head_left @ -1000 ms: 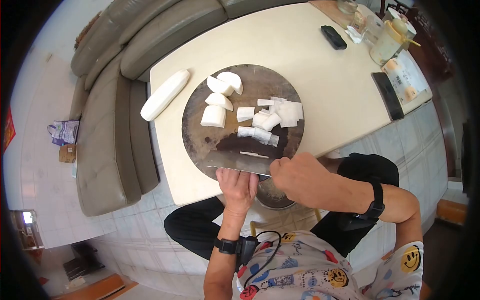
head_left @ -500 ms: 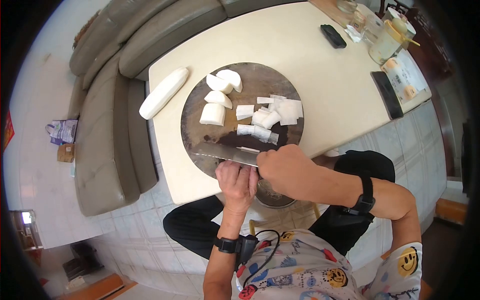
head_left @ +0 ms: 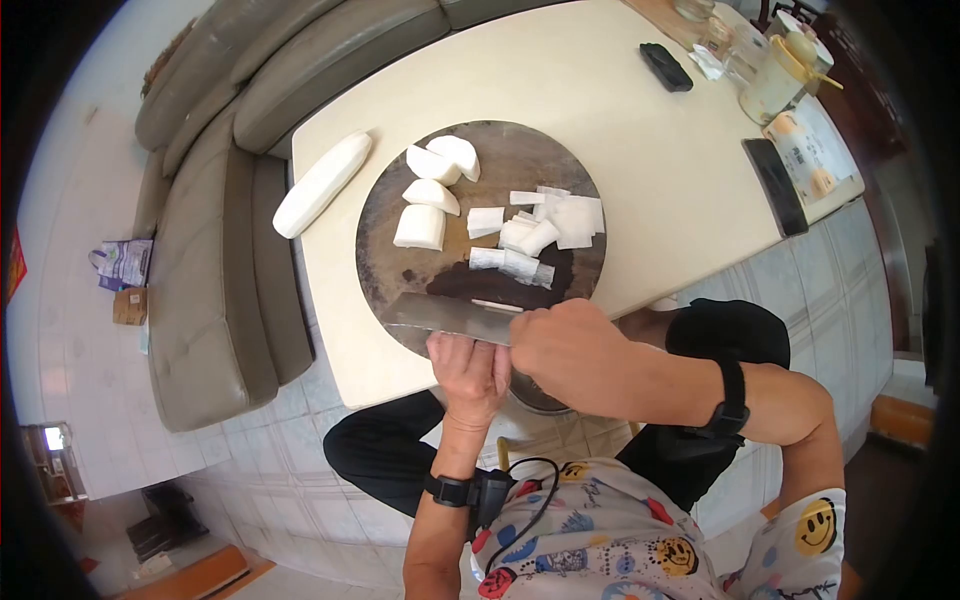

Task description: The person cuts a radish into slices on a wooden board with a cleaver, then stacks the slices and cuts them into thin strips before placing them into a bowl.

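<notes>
My right hand (head_left: 562, 347) is wrapped round the handle of a cleaver (head_left: 445, 316); its broad blade points left over the near edge of a round wooden board (head_left: 385, 265). Just below the blade, my left hand (head_left: 466, 372) has its fingers bent together at the board's edge; what they hold, if anything, is hidden. A thin white strip (head_left: 497, 306) lies along the blade's upper side. On the board sit thick white radish chunks (head_left: 420, 227) at left and thin white slices (head_left: 575, 221) at right. A whole peeled radish (head_left: 322, 186) lies left of the board.
The cream table (head_left: 560, 60) bears a black case (head_left: 666, 67), a dark phone (head_left: 774, 186), a tissue pack (head_left: 806, 155) and a jug (head_left: 772, 88) at the right. A grey sofa (head_left: 205, 290) stands at the left. My knees are below the table's near edge.
The cleaver's blade has tilted, showing more of its flat side. My left hand sits slightly lower, its fingertips now under the blade. The whole view has shifted a little.
</notes>
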A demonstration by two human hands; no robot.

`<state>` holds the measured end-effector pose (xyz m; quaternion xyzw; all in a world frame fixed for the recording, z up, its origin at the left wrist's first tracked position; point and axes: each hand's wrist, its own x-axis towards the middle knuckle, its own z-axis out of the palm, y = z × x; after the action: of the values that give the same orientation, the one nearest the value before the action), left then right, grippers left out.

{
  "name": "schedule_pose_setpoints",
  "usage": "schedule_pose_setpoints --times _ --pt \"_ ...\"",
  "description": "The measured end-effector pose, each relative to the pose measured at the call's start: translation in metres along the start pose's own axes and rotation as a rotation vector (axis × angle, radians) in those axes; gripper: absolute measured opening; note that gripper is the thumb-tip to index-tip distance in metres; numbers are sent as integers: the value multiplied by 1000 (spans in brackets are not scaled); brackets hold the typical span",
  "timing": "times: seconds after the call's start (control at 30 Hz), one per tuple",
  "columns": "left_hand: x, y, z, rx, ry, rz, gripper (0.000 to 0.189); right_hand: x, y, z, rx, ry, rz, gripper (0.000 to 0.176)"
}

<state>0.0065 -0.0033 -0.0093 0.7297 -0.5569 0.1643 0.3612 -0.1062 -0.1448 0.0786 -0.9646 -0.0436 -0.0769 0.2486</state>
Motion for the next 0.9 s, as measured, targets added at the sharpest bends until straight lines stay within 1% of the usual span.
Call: schedule_pose_setpoints --times 0.1,0.17,0.3,0.37,0.4,0.47,0.57,0.63,0.7,0.77,0.9 --pt "-1 -1 1 -21 13 2 16 5 0 2 -28 38 16 15" --pt "0 -1 0 -27 28 3 16 3 1 -1 -46 -15 55 18" --pt "2 0 0 -4 25 6 17 -8 -5 -11 -63 -52 54 21" --pt "1 0 0 -5 21 6 19 -11 -6 -12 -105 -113 71 21" --pt "2 1 -1 -3 17 7 20 -11 -6 -11 -104 -114 74 21" --pt "3 1 -1 -6 9 8 20 -11 -4 -8 -71 -38 38 20" --pt "3 1 0 -4 14 27 20 -4 -2 -5 -10 -9 23 18" --pt "0 -1 1 -3 19 21 16 4 -2 0 -10 -7 17 17" --pt "0 -1 1 -9 11 23 16 6 -1 -1 -14 -3 9 16" --pt "0 -1 -1 -8 8 19 17 6 0 -3 -8 -53 76 16" --pt "2 0 0 -6 33 27 19 -8 -4 -12 -73 -41 48 16"
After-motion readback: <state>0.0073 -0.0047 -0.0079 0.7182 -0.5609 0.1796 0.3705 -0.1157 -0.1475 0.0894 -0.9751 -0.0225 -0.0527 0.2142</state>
